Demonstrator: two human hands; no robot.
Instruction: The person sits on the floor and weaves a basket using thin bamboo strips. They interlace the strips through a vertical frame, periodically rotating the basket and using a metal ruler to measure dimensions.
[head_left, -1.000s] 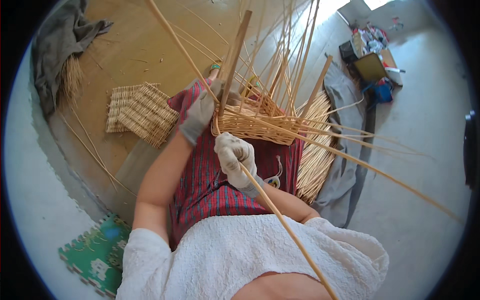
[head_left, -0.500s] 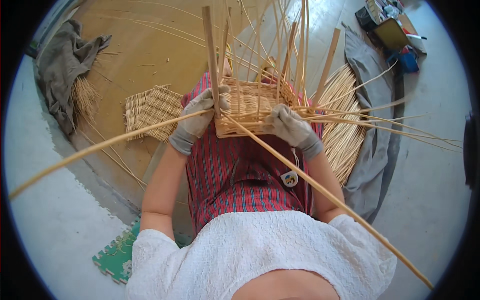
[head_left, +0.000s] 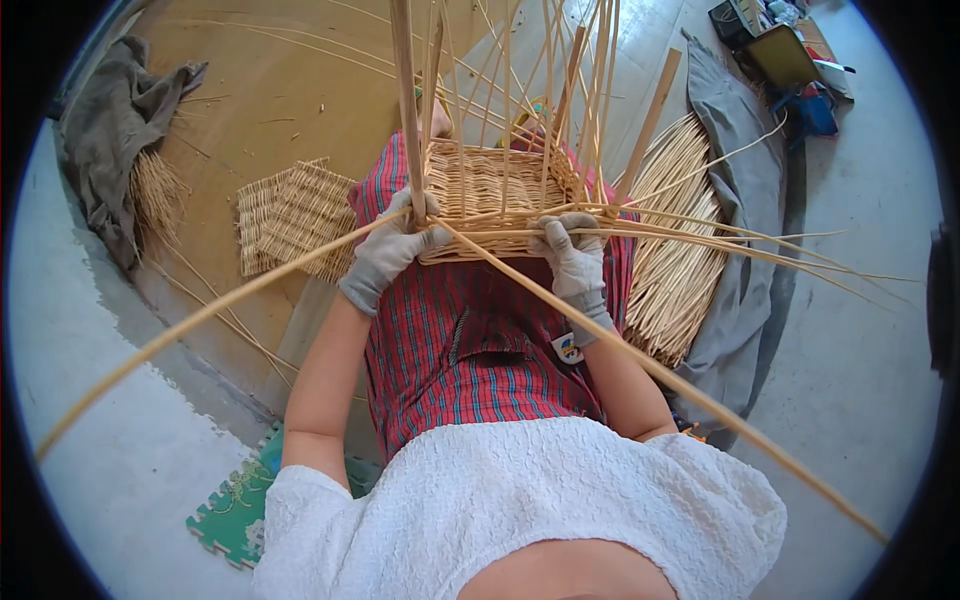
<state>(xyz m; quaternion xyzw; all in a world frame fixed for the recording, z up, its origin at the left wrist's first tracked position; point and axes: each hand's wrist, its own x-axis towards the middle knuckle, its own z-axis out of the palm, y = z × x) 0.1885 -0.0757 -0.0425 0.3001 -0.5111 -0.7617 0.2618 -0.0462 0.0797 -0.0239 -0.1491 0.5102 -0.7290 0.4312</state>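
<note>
A half-woven wicker basket (head_left: 480, 185) rests on my lap, with flat wooden corner stakes (head_left: 405, 110) and thin upright rods rising from it. My left hand (head_left: 396, 240), in a pale work glove, closes round the near left corner at the base of a stake. My right hand (head_left: 570, 250), gloved too, grips the near rim, thumb and fingers pressed on the weave. Two long wicker rods stick out toward me from the left corner: one rod (head_left: 200, 315) runs to the left, the other rod (head_left: 660, 375) crosses over my right forearm.
Two woven wicker panels (head_left: 300, 222) lie on the brown board at the left. A bundle of peeled rods (head_left: 680, 250) lies on grey cloth (head_left: 745, 210) at the right. Grey cloth (head_left: 120, 120) covers more rods at the far left. A green foam mat (head_left: 235, 510) lies near left.
The basket has tilted, showing more of its inside, and shifted slightly left. My right hand has turned its wrist and moved its fingers along the near rim. The left hand stays at the corner.
</note>
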